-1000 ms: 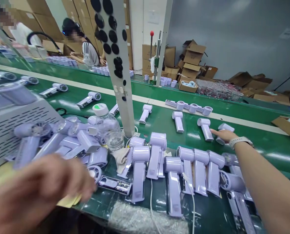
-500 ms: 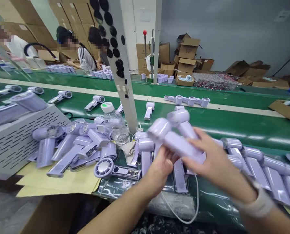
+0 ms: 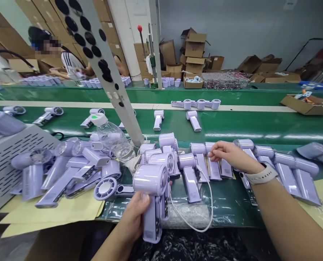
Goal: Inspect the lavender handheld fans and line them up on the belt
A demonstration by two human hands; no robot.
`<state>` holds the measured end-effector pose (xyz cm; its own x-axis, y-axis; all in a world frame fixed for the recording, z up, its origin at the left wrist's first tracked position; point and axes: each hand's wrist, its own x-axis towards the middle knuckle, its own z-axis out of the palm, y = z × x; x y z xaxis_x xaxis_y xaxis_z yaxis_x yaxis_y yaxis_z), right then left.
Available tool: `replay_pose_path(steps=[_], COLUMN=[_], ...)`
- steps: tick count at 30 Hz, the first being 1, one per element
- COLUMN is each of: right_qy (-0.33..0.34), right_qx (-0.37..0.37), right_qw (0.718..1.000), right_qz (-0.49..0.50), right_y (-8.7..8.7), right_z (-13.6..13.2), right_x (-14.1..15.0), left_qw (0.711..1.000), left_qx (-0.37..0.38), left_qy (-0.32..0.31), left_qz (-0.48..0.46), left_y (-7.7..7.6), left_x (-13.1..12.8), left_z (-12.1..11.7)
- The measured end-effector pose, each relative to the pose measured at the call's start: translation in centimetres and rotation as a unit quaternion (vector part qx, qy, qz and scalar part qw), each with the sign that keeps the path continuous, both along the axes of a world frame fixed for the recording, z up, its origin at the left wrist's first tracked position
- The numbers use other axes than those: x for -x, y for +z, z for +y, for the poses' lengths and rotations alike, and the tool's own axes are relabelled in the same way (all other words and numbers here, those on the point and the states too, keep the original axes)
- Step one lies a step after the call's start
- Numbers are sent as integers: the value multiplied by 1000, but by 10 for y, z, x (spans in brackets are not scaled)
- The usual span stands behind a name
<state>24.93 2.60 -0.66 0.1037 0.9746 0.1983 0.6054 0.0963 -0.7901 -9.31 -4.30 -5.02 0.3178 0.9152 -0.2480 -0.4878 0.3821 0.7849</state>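
My left hand (image 3: 135,214), closed, grips a lilac handheld fan (image 3: 150,180) by its handle, upright near the table's front edge. At least one more handheld fan (image 3: 164,203) is bunched behind it, mostly hidden. Over a row of lilac fans lying on the table, my right hand (image 3: 225,154) has its fingers curled together at a handheld fan (image 3: 213,169). Whether those fingertips pinch it or only touch it is hidden. A single handheld fan (image 3: 189,177) lies between my hands, with a white cable (image 3: 210,203) looping beside it.
Piled fans (image 3: 77,163) lie on yellow sheets (image 3: 55,210) at left, near a slotted grey metal box (image 3: 28,152). A water bottle (image 3: 112,139) stands by a slanted post (image 3: 115,87). More fans lie on the green conveyor (image 3: 232,125). A co-worker (image 3: 69,65) sits across.
The fans have come down and left in my left hand, upright now. My right hand has let go of them and moved right to the row of fans. The view has shifted right.
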Motion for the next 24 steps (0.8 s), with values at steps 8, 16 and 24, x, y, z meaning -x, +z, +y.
replay_pose_path(steps=[8, 16, 24], right_qy=[-136, 46, -21], right_qx=[-189, -96, -89], right_qw=[965, 951, 946], right_qz=[-119, -289, -311], right_y=[-12, -33, -31], right_z=[-2, 29, 29], right_x=[-11, -5, -25], left_qw=[997, 995, 995], left_qx=[-64, -83, -78], left_qy=[43, 49, 62], left_qz=[10, 12, 26], left_y=[-14, -11, -18], left_x=[14, 15, 18], left_z=[15, 13, 10])
